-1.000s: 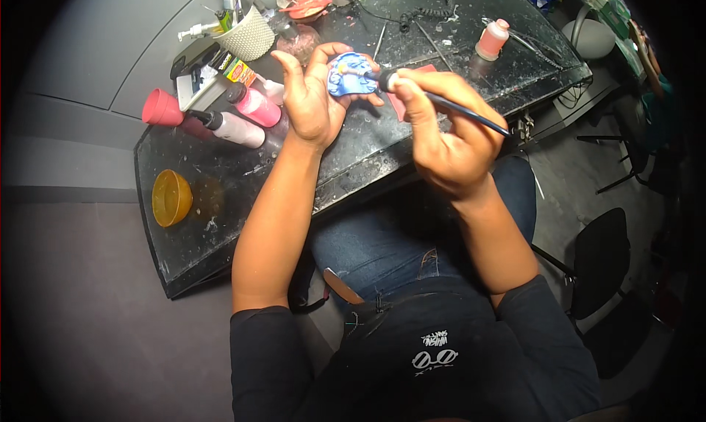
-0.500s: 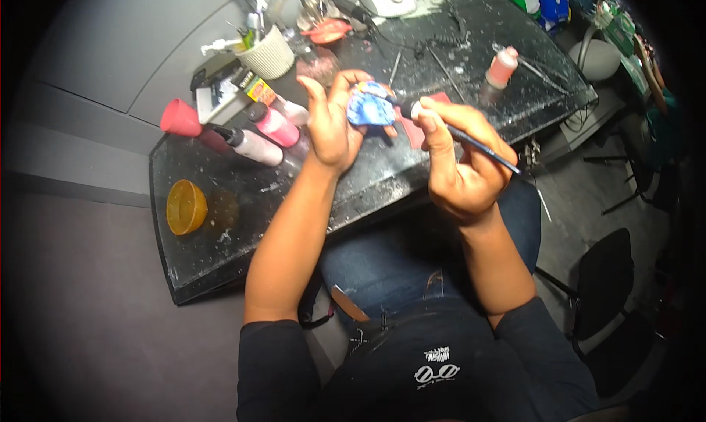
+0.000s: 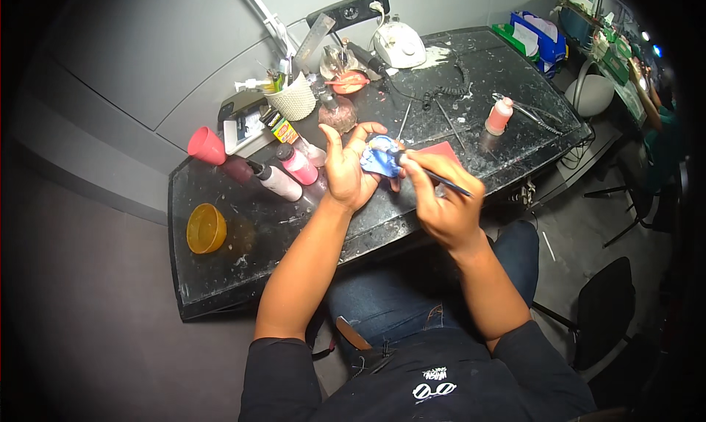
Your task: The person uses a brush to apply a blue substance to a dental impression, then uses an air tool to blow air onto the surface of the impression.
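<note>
Above the black, speckled counter [image 3: 254,278], the left hand [image 3: 348,175] cradles a blue-and-white moulded piece [image 3: 378,159], probably steadying it for the right hand [image 3: 450,208], which pinches a slim, dark-handled tool [image 3: 454,186] beside it.

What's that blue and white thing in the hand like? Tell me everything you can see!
The blue and white piece is small and roundish, looks shiny and uneven, and has whitish patches mostly on its upper part. I can't tell its material. The left hand holds it above the black table. A slim dark tool in the right hand meets its right side in view; touching is unclear.
</note>
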Demonstrator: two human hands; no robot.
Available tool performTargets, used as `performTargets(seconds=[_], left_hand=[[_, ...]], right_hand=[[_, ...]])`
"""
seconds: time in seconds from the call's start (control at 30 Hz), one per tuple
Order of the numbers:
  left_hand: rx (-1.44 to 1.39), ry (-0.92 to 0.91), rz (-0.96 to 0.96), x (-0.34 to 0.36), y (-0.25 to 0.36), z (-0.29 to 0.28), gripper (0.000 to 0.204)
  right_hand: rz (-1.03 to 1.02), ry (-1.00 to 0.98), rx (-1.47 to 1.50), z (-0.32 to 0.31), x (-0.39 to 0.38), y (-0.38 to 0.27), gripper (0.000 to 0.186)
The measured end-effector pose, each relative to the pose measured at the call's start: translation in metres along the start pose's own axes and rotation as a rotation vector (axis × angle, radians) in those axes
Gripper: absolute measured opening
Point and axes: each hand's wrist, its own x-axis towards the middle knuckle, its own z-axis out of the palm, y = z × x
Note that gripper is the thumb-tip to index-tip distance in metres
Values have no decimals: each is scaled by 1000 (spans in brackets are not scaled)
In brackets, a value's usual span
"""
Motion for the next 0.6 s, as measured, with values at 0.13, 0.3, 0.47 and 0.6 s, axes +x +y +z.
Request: performTargets(seconds=[0.13, 0.3, 0.47, 0.6], left_hand=[[-14, -22, 15, 3, 2, -5, 92], [-24, 51, 21, 4, 0, -2, 92], [55, 39, 23, 5, -1, -4, 91], [84, -15, 24, 2, -3, -7, 90]], right_hand=[[-36, 51, -15, 0, -1, 0, 13], [88, -26, -9, 0, -1, -4, 13], [68, -11, -8, 3, -4, 5, 13], [-30, 126, -52, -4, -9, -2, 13]])
